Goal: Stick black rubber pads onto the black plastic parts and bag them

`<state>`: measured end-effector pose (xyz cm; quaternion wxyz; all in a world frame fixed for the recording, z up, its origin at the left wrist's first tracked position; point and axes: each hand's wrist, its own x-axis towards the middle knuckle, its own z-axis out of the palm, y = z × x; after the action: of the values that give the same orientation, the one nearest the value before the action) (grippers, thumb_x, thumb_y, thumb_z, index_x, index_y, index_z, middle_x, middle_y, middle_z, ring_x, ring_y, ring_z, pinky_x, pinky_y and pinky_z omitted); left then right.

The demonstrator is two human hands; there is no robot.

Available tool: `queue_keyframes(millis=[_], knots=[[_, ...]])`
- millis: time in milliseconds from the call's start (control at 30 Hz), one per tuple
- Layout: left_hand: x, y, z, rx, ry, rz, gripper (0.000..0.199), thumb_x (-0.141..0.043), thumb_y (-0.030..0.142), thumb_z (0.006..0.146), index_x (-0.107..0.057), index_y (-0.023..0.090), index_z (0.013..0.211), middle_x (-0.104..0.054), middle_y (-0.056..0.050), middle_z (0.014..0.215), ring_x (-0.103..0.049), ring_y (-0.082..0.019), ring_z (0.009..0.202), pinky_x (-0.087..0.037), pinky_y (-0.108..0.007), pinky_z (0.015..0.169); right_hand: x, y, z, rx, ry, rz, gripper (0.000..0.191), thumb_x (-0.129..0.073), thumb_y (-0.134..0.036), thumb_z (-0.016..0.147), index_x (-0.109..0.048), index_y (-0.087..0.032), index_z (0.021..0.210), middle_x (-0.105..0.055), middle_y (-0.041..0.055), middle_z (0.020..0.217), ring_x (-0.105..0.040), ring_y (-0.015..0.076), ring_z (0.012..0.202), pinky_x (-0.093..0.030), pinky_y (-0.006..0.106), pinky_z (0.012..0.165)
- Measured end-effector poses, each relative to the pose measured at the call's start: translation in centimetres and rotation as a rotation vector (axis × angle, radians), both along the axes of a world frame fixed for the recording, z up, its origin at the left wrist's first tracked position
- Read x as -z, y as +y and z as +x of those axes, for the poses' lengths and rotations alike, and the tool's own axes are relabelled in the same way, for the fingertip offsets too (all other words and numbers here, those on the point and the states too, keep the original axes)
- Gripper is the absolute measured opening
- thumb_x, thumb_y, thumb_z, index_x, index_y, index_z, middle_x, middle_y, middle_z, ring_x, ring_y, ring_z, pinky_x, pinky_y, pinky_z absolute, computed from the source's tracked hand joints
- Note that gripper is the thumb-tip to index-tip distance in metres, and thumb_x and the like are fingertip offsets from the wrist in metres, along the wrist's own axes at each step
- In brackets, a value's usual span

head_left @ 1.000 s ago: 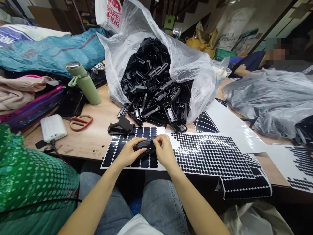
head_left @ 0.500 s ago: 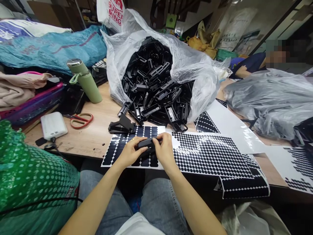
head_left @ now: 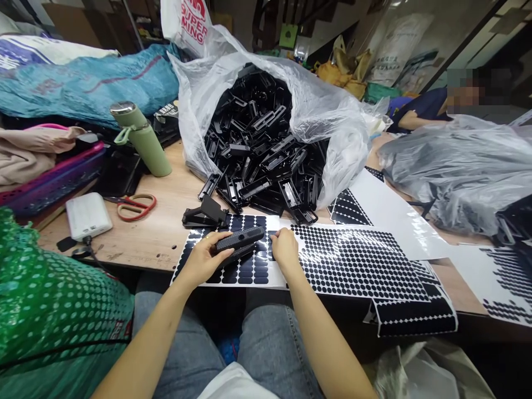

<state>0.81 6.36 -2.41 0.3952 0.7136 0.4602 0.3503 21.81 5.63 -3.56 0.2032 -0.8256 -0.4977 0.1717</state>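
Note:
My left hand grips a black plastic clip-like part by its left end. The part has a textured top half with a small round hole and a second half under it, slightly apart at the right. It is held over a sheet of dark rounded-rectangle stickers. My right hand is at the right-hand column of that sheet, fingers curled together on the stickers; what they pinch is too small to make out. Just behind my left hand lies another black plastic part, its flap raised.
An open clear plastic bag spills black parts onto the table. Right of my hands lies a sheet of round black stickers. Scissors, a power bank and a green bottle stand left. A person sits back right.
My right hand has let go of the black plastic part and moved slightly right, down to the sticker sheet. My left hand has shifted left with the part, now tilted up at its right end.

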Motion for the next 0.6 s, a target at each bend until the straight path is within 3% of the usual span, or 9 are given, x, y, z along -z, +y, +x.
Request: queue_keyframes(millis=[133,500,600], knots=[[-0.14,-0.13,0.0,0.002,0.006,-0.005,0.037,-0.056,0.037,0.074,-0.057,0.022,0.108,-0.056,-0.005,0.1,-0.055,-0.019,0.091,-0.045,-0.033,0.08,-0.38,0.19,-0.02,0.033,-0.01,-0.02,0.025,-0.049,-0.023,0.079,-0.05,-0.009,0.1,-0.054,0.0187,0.101,-0.058,0.0248,0.08,-0.039,0.032,0.065],[0.2,0.14,-0.52,0.024,0.026,0.0,0.038,-0.056,0.037,0.075,-0.056,0.022,0.109,-0.056,-0.005,0.098,-0.055,-0.02,0.091,-0.044,-0.034,0.08,-0.45,0.45,-0.05,0.055,0.057,0.037,0.017,-0.044,-0.018,0.079,-0.054,-0.01,0.09,-0.058,0.0193,0.095,-0.057,0.0269,0.085,-0.039,0.034,0.071],[0.3,0.31,-0.66,0.038,0.025,-0.001,0.039,-0.056,0.038,0.074,-0.056,0.022,0.11,-0.056,-0.005,0.098,-0.055,-0.02,0.091,-0.044,-0.035,0.081,-0.95,-0.03,-0.01,0.028,0.095,0.089,0.015,-0.041,-0.019,0.08,-0.055,-0.013,0.085,-0.06,0.015,0.09,-0.056,0.0241,0.083,-0.039,0.033,0.072]])
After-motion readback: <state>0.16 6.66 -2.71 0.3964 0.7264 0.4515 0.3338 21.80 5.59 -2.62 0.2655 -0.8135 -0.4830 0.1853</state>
